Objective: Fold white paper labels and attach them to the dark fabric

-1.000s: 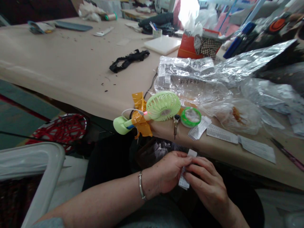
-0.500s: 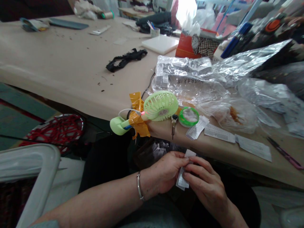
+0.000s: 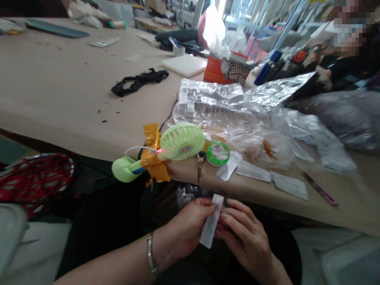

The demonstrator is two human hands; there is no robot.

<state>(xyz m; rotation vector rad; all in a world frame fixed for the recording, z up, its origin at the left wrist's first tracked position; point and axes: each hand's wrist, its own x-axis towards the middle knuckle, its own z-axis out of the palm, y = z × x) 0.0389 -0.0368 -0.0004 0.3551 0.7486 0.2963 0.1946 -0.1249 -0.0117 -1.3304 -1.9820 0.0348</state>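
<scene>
Low in the head view, both hands meet over my lap below the table edge. My left hand (image 3: pixel 185 231), with a metal bangle on its wrist, pinches the top of a small white printed paper label (image 3: pixel 211 226). My right hand (image 3: pixel 242 239) grips the same label from its right side. The label stands nearly upright between the fingertips. Just above, on the table rim, lie a green hand fan (image 3: pixel 181 141) taped down with orange tape, a green tape roll (image 3: pixel 218 153) and several more paper labels (image 3: pixel 253 171).
The tan table (image 3: pixel 65 95) holds a black fabric strip (image 3: pixel 138 81), clear plastic bags of labels (image 3: pixel 219 105), a red tissue box (image 3: pixel 218 67) and purple snips (image 3: pixel 319 189). Another person (image 3: pixel 341 59) sits at far right. A red wire basket (image 3: pixel 29 178) is at left.
The camera has swung right and down, so everything shifted left. In my hands the label now stands straighter and shows more of its length.
</scene>
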